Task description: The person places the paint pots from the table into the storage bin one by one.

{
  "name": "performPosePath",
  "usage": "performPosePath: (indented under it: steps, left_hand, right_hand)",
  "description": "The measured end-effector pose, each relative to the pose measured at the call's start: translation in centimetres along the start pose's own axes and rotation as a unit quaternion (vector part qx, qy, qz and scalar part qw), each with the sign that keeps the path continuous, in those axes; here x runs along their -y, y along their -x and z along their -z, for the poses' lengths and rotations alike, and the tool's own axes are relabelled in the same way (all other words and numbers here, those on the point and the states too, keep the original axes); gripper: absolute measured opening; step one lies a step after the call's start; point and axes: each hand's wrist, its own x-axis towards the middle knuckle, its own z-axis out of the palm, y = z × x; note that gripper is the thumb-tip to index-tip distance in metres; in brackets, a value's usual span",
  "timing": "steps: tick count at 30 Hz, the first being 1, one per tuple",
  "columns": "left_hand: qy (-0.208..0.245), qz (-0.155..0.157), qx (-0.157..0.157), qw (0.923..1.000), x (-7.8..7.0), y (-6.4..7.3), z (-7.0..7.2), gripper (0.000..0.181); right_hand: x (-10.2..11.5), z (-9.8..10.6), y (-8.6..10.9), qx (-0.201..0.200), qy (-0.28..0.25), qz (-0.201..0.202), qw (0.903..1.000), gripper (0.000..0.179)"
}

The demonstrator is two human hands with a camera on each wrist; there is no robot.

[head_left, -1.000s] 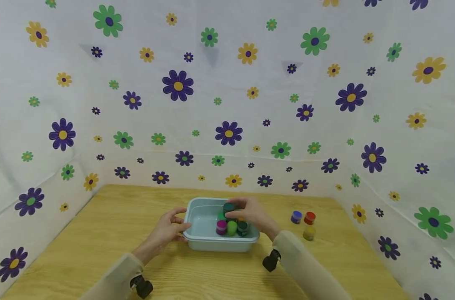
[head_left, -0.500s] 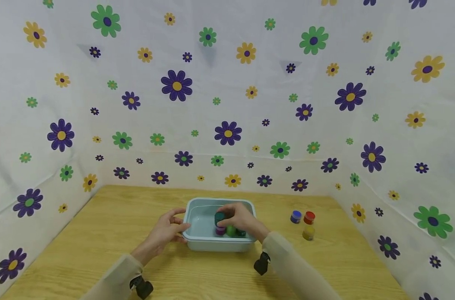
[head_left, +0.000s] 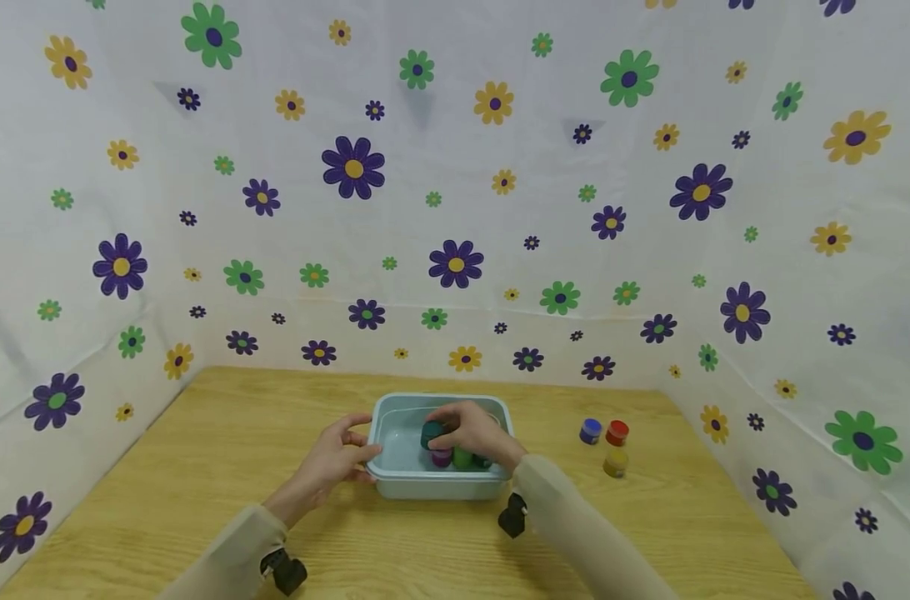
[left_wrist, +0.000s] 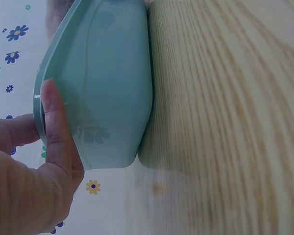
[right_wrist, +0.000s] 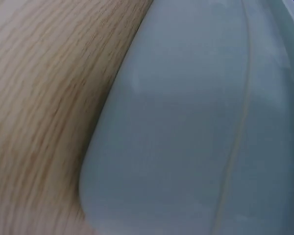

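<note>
While pinching a round dark-teal jar [head_left: 429, 434] in right hand [head_left: 467, 427], apparently above or behind a round purple jar [head_left: 442, 458], grips pale-blue plastic tub [head_left: 440, 488] leftward with left hand [head_left: 337, 452].

Pale blue-green rectangular plastic basin [head_left: 440, 488], smooth and glossy, its wall faintly mirroring a printed flower. Wood-grained yellow-brown tabletop [head_left: 200, 483] with a soft sheen. Creased white flower-printed sheeting [head_left: 395, 225], cloth or plastic, cannot tell. Matt beige cloth sleeve [head_left: 226, 554] on each arm. Dark teal round jar [head_left: 430, 433], plastic-looking, like the small round blue-lidded jar [head_left: 591, 431], red-lidded jar [head_left: 617, 432] and yellow-lidded jar [head_left: 616, 462].
</note>
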Motion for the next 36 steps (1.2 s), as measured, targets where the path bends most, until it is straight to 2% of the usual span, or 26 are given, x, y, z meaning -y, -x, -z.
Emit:
performPosePath:
  steps: [6, 13, 28, 36]
  left_hand:
    - [0.001, -0.002, 0.004, 1.0, 0.3, 0.1, 0.2, 0.06]
    - [0.004, -0.001, 0.005, 1.0, 0.4, 0.3, 0.3, 0.059]
    - [-0.006, -0.002, -0.003, 1.0, 0.5, -0.3, 0.1, 0.058]
    - [-0.013, -0.009, 0.006, 0.9999, 0.2, -0.2, 0.0, 0.06]
  right_hand:
    - [0.6, -0.8, -0.6, 0.009, 0.0, 0.007, 0.9999, 0.036]
    - [0.5, -1.4, -1.0, 0.022, 0.028, 0.019, 0.9992, 0.04]
    - [0.8, -1.9, -1.7, 0.0, 0.069, -0.013, 0.9975, 0.037]
    - [0.3, -2.2, -2.1, -0.019, 0.086, -0.018, 0.996, 0.035]
